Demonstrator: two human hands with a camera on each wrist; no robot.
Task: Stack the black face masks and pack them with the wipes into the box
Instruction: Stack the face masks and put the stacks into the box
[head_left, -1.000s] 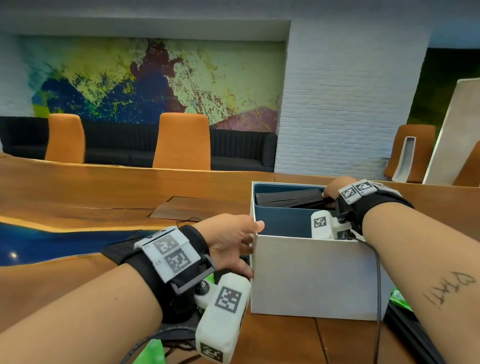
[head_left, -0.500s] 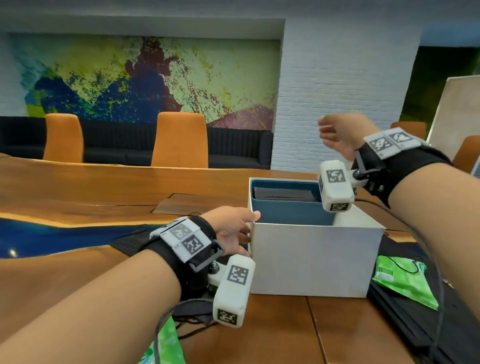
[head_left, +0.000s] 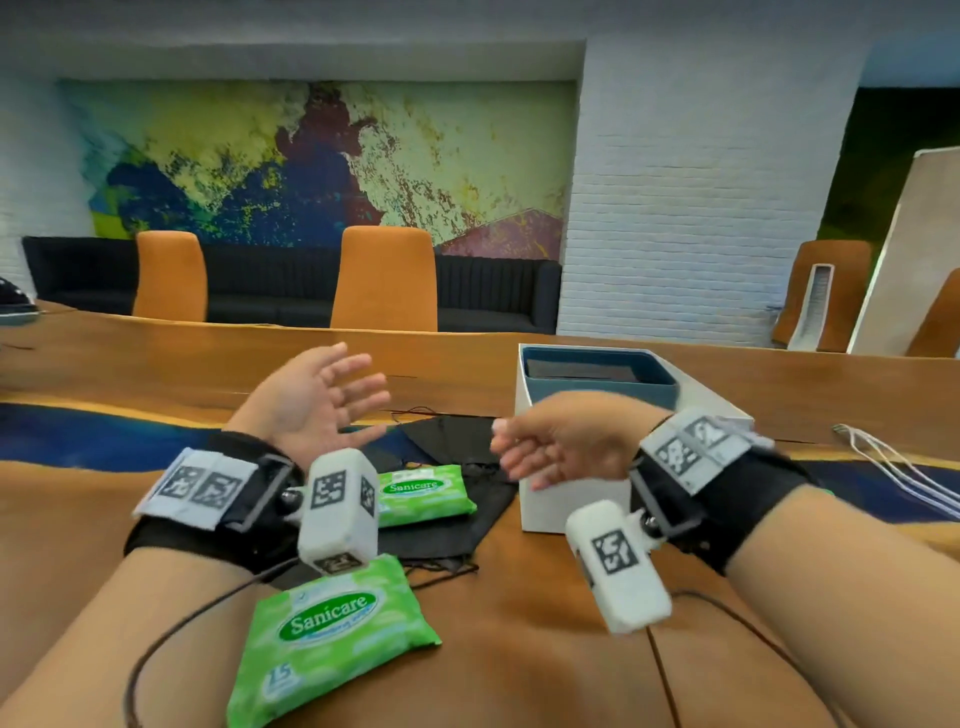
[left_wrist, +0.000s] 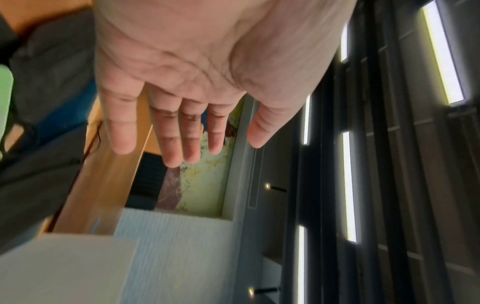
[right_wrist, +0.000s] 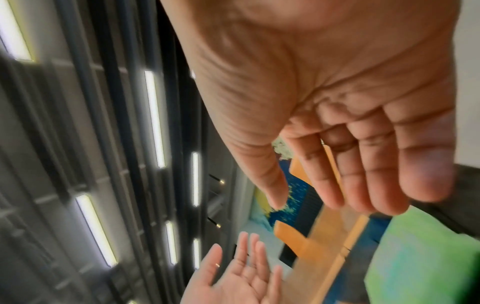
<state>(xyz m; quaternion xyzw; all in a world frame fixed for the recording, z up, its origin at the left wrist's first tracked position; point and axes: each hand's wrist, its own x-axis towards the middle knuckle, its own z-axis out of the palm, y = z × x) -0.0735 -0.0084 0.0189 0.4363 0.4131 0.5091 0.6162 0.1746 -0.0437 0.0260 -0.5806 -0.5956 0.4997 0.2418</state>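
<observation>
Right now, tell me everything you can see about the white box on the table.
The white box is an open-topped, square-sided carton, cardboard by its look, standing upright on the wooden table. A dark blue lining shows inside its rim, with dark flat items lying within. The right hand hangs in front of its near wall; whether they touch is unclear. Black masks lie by its left side.

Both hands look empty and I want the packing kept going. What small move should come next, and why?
Probably lower the right hand onto the black masks left on the table and pick them up. Both hands, the left hand too, are open and hold nothing; the box already holds masks, and both wipes packs lie outside.
</observation>
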